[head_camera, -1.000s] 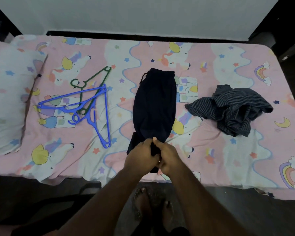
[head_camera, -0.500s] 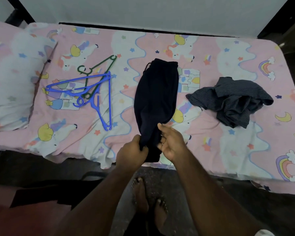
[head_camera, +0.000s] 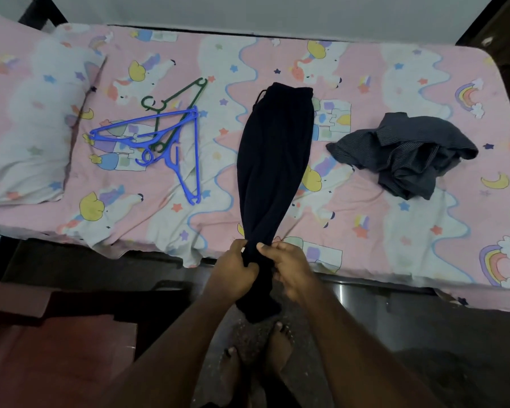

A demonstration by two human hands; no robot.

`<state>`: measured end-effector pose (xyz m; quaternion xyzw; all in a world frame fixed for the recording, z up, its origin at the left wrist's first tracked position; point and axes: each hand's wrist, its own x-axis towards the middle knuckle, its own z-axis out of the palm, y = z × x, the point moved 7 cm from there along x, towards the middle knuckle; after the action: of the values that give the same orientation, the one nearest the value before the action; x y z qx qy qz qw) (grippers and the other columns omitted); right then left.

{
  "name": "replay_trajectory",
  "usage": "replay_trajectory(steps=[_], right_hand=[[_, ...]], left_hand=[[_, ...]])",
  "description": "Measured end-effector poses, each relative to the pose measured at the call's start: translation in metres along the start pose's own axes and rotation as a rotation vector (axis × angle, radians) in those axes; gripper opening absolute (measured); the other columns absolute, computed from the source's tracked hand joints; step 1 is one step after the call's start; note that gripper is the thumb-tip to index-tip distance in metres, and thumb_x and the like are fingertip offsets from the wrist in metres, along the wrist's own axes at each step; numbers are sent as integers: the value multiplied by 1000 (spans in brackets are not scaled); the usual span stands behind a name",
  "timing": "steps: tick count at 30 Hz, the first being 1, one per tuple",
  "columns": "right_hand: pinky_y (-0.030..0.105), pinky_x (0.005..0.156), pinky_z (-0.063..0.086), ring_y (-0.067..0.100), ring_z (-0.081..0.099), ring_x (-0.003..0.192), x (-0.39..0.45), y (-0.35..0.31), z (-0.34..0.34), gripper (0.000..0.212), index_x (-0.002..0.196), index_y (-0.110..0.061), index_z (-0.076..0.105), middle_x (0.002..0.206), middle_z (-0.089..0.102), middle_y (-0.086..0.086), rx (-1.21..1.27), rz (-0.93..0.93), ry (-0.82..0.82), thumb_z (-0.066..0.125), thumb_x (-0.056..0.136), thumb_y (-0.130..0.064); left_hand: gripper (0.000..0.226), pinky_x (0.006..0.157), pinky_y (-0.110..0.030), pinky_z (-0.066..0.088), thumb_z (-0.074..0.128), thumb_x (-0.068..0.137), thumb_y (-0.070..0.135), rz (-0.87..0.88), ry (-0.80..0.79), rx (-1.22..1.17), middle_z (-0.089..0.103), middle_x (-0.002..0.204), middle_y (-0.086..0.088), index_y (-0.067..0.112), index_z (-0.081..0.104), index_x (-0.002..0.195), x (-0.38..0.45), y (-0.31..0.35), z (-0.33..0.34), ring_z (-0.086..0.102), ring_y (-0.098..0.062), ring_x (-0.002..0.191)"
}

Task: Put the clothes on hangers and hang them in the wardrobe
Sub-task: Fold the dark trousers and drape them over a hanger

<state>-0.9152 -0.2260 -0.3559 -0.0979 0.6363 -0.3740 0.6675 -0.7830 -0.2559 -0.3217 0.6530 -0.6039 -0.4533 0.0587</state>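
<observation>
Dark navy trousers (head_camera: 274,160) lie lengthwise across the middle of the bed, waistband at the far end, leg ends bunched and hanging over the near edge. My left hand (head_camera: 233,270) and my right hand (head_camera: 289,267) both grip the bunched leg ends, side by side at the bed's near edge. Two blue hangers (head_camera: 171,142) lie tangled with a dark green hanger (head_camera: 177,97) left of the trousers. A crumpled grey striped shirt (head_camera: 404,151) lies to the right. No wardrobe is in view.
The bed (head_camera: 395,231) has a pink unicorn-print sheet and a matching pillow (head_camera: 27,128) at the left. A reddish-brown piece of furniture (head_camera: 50,348) stands at the lower left. My bare feet (head_camera: 256,348) are on the dark floor below the bed edge.
My hands came together again on the trouser legs and drew them toward me, so the bunched ends now hang over the near bed edge. The camera shifted closer.
</observation>
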Motion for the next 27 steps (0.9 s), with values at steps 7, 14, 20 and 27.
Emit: replay_trajectory(steps=[7, 14, 20, 27], right_hand=[[50, 85, 60, 26, 74, 92, 0, 34, 0, 20, 102, -8, 68, 98, 76, 11, -113, 2, 55, 76, 88, -20], [30, 60, 55, 26, 66, 71, -11, 24, -3, 5, 91, -1, 64, 88, 69, 18, 180, -5, 100, 60, 88, -2], [47, 99, 51, 38, 60, 121, -24, 16, -2, 48, 133, 0, 58, 133, 62, 22, 535, 37, -139, 68, 91, -22], [42, 97, 54, 35, 63, 120, -34, 7, -18, 47, 135, 3, 55, 131, 64, 20, 596, -23, -127, 61, 91, -11]], left_hand=[[31, 86, -31, 53, 50, 87, 28, 71, -90, -86, 70, 102, 10, 30, 63, 115, -12, -21, 18, 65, -9, 96], [14, 76, -43, 51, 57, 96, 15, -267, 0, -490, 64, 81, -1, 24, 62, 87, -7, -72, 3, 58, -18, 74], [29, 59, -21, 40, 49, 104, 41, -351, -243, -607, 61, 82, 9, 21, 62, 88, -8, -49, 5, 57, -5, 73], [78, 87, -34, 48, 24, 90, 79, -416, -508, -829, 77, 101, 7, 26, 63, 131, -10, -52, 40, 68, -10, 97]])
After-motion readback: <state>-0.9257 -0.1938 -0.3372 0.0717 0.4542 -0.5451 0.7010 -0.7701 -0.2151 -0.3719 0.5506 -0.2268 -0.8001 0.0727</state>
